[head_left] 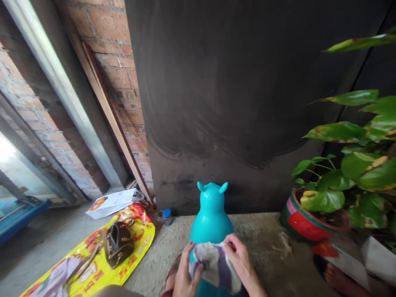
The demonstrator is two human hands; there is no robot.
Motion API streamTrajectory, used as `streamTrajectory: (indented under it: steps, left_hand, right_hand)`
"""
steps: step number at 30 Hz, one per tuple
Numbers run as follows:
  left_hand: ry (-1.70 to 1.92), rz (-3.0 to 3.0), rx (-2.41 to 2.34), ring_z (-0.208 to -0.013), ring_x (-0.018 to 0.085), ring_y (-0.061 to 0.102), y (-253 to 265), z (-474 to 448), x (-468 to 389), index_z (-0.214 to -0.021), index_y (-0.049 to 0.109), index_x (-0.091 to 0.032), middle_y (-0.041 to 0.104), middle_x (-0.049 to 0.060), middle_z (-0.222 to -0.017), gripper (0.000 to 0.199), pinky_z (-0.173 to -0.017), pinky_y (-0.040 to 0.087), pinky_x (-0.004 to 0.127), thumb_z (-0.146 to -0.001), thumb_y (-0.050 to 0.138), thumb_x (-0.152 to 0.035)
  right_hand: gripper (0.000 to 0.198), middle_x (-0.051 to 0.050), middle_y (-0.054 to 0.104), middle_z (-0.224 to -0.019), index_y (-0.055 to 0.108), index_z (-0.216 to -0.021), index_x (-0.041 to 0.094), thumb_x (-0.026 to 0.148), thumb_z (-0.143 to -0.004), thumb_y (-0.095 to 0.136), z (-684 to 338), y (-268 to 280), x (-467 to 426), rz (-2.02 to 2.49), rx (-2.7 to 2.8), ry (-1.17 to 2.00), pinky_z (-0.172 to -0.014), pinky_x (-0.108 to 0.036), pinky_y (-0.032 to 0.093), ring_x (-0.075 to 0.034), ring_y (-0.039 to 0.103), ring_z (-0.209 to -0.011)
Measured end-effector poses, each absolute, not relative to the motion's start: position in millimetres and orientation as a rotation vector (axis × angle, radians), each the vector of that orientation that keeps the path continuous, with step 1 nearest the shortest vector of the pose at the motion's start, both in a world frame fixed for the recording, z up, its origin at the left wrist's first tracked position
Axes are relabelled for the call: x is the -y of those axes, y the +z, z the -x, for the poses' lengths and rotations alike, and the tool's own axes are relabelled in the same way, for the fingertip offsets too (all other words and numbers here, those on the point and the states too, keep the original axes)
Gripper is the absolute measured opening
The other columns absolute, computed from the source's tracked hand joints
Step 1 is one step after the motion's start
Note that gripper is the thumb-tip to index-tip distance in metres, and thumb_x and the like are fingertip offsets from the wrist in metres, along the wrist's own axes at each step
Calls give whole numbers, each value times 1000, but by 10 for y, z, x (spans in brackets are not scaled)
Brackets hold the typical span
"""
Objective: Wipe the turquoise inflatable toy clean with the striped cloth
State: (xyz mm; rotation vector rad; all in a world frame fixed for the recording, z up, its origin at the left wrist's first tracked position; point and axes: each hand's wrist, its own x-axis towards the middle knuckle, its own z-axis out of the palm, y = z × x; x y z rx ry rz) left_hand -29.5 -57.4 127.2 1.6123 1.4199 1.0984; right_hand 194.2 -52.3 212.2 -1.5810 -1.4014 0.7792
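A white cloth with purple stripes (213, 260) is stretched between my two hands, in front of a turquoise inflatable animal toy (212, 222) with two small ears. My left hand (188, 274) grips the cloth's left side, its thumb bent over the fabric. At the upper right corner, my right hand (239, 258) pinches the cloth between thumb and fingers. Part of the toy's lower body is hidden behind the cloth and hands. Whether the cloth touches the toy, I cannot tell.
On the left, a yellow printed sheet (144, 235) bears a dark brown handbag (119, 245) and a pale cloth (57, 278). Beyond are a white paper bag (111, 202) and a blue-lidded jar (167, 216). A potted plant (309, 222) stands right, near a person's bare foot (338, 278). A dark panel (222, 103) rises behind.
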Motion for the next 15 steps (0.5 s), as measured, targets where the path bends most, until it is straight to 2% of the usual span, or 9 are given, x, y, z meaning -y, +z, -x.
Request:
streamTrajectory:
  steps: [2, 4, 8, 11, 15]
  left_hand:
    - [952, -1678, -1262, -144, 30, 40, 1548, 107, 538, -144, 43, -19, 48, 14, -152, 70, -123, 33, 52, -86, 54, -56]
    - [828, -1715, -1184, -141, 29, 45, 1836, -27, 510, -141, 47, -20, 52, 13, -149, 67, -121, 36, 50, -84, 56, -53]
    - [611, -1840, -1144, -111, 25, 63, 2287, -78, 478, -110, 64, -22, 71, 8, -114, 35, -104, 49, 42, -84, 51, -41]
    - [530, -1869, -1180, -92, 21, 63, 2373, -15, 465, -88, 59, -21, 69, 4, -93, 17, -89, 50, 36, -81, 51, -34]
    - [460, -1839, -1182, -77, 17, 56, 2206, 74, 451, -74, 52, -23, 63, 0, -79, 9, -74, 46, 31, -72, 57, -29]
  right_hand:
    - [21, 2, 52, -73, 56, -74, 22, 41, -81, 47, -1877, 2320, 555, 1467, 1452, 841, -66, -25, 40, -14, 51, -68]
    - [15, 3, 50, -73, 55, -72, 22, 34, -79, 50, -1850, 2484, 598, 1361, 1497, 903, -66, -25, 38, -13, 49, -68]
    - [10, 4, 48, -73, 56, -71, 21, 28, -78, 53, -1968, 2671, 701, 1289, 1530, 918, -64, -24, 34, -12, 47, -68]
    - [8, 4, 47, -74, 55, -71, 21, 25, -78, 54, -2118, 2677, 761, 1308, 1503, 891, -63, -24, 32, -11, 45, -68]
    - [6, 5, 46, -73, 54, -71, 21, 20, -77, 53, -2210, 2607, 802, 1340, 1536, 907, -64, -24, 32, -11, 45, -69]
